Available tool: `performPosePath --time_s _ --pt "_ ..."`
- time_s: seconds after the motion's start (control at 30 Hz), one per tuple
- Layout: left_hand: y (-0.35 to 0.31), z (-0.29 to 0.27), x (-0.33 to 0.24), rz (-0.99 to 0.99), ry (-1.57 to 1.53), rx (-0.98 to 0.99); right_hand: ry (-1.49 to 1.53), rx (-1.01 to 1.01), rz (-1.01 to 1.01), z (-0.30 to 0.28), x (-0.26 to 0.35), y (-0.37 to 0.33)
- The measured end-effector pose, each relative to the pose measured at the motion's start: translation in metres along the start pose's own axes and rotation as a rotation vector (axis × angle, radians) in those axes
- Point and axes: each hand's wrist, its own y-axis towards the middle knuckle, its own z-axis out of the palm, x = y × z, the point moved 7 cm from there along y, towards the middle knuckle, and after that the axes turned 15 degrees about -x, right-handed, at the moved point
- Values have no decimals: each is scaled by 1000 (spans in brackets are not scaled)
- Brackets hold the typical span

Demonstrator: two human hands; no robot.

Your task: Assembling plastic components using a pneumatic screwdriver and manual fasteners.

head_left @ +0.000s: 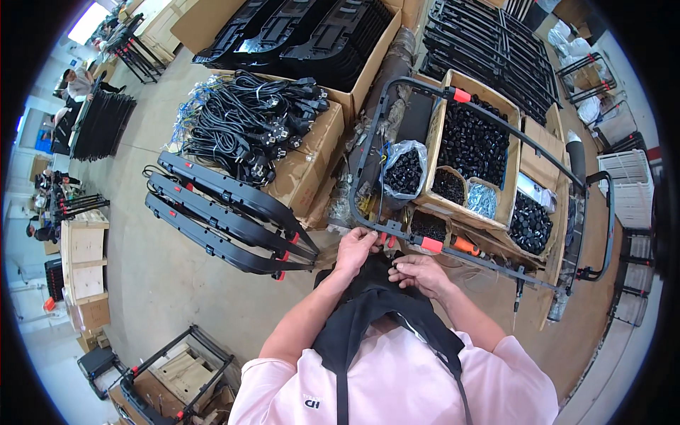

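Note:
A black tubular frame with red sleeves lies across the work area in front of me. My left hand is closed at its near bar, fingertips pinched beside a small red clip; what they grip is hidden. Just below the bar, to the right, my right hand is closed, thumb and fingers together near a small dark piece too little to name. A black apron hangs beneath both hands. An orange-handled power tool lies right of them, under the frame.
Beyond the bar stand a wooden box of black caps, a bag of black parts and silver screws. Left are black curved arms and power cables on a carton. People sit far left.

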Motion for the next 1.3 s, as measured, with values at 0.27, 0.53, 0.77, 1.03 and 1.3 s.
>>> performPosePath --time_s 0.27,0.53,0.77,1.03,1.3 --pt "15 -5 6 -125 43 25 491 -64 -46 32 -33 106" --pt "16 -4 -3 -209 44 90 526 -2 -78 62 -16 101" --pt "-4 -12 -1 -235 97 194 516 140 -109 68 -31 93" --pt "-14 -29 15 -83 93 221 -429 -287 -595 62 42 32" --pt "-26 -37 5 302 194 44 -1518 -19 -1294 147 103 -6"
